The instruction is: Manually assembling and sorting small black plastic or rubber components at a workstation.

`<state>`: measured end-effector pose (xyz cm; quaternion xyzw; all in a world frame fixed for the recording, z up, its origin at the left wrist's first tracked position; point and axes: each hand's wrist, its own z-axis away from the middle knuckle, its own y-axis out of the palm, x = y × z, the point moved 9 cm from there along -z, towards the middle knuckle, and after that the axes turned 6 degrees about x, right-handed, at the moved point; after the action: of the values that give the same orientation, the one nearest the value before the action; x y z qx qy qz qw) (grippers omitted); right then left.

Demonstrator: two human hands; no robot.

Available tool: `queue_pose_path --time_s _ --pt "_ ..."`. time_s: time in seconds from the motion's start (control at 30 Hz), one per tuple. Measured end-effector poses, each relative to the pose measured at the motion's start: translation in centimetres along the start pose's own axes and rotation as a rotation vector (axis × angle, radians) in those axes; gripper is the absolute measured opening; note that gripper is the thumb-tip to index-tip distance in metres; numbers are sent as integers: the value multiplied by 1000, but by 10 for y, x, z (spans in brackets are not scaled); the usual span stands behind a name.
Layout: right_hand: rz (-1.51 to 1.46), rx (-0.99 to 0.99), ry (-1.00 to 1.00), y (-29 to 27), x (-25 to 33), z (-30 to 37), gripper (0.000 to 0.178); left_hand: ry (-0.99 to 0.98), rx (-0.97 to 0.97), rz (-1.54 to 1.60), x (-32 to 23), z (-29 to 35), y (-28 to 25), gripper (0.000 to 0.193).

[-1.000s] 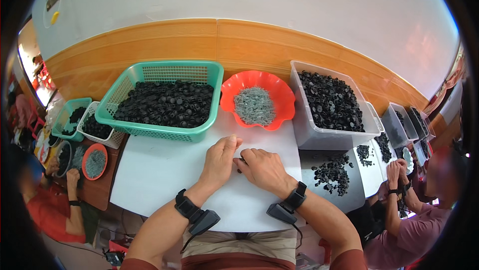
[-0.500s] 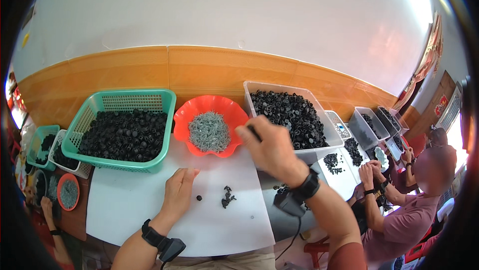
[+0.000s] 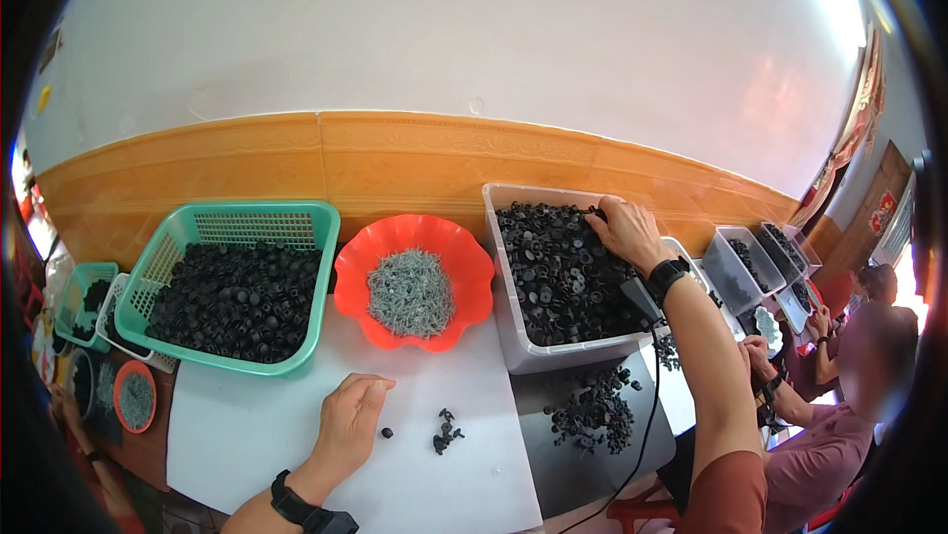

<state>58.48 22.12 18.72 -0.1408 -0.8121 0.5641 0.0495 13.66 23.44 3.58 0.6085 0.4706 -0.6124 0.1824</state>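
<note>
My right hand (image 3: 624, 229) reaches into the far right corner of a clear plastic bin (image 3: 526, 352) full of small black parts (image 3: 553, 267), fingers curled down among them; whether it holds any is hidden. My left hand (image 3: 348, 423) rests on the white table sheet (image 3: 247, 435), fingers loosely bent, holding nothing. Just right of it lie one single black part (image 3: 387, 432) and a small cluster of black parts (image 3: 445, 431). Both wrists wear black bands, and a cable hangs from the right one.
A red scalloped bowl (image 3: 464, 267) of grey metal bits stands mid-table. A green basket (image 3: 296, 228) of black parts sits left. Loose black parts (image 3: 591, 410) lie on a dark tray at right. Other people work at both sides with more bins (image 3: 736, 267).
My right hand left the table, rose over the clear bin and now digs into its far corner. My left hand stayed down. The view swung to the right.
</note>
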Motion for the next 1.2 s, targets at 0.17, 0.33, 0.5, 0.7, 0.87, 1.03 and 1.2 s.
queue_pose_path --time_s 0.17,0.33,0.5,0.7,0.87,1.03,1.2 --pt "-26 68 90 18 -21 -9 41 13 4 -28 -3 -1 1 43" --pt "-53 59 114 26 -28 -14 41 17 26 -33 -5 -1 3 42" --pt "-23 54 65 24 -26 -7 42 4 37 -14 -5 -2 4 41" --pt "-1 47 26 -13 8 12 42 32 31 -30 -6 -1 3 40" --pt "-153 26 -10 -39 20 23 44 14 45 -16 -6 -1 4 31" --pt "-313 293 16 -33 32 37 58 39 45 -16 -4 1 5 29" --pt "-266 413 -103 -27 77 68 70 53 33 -17 1 3 4 30"
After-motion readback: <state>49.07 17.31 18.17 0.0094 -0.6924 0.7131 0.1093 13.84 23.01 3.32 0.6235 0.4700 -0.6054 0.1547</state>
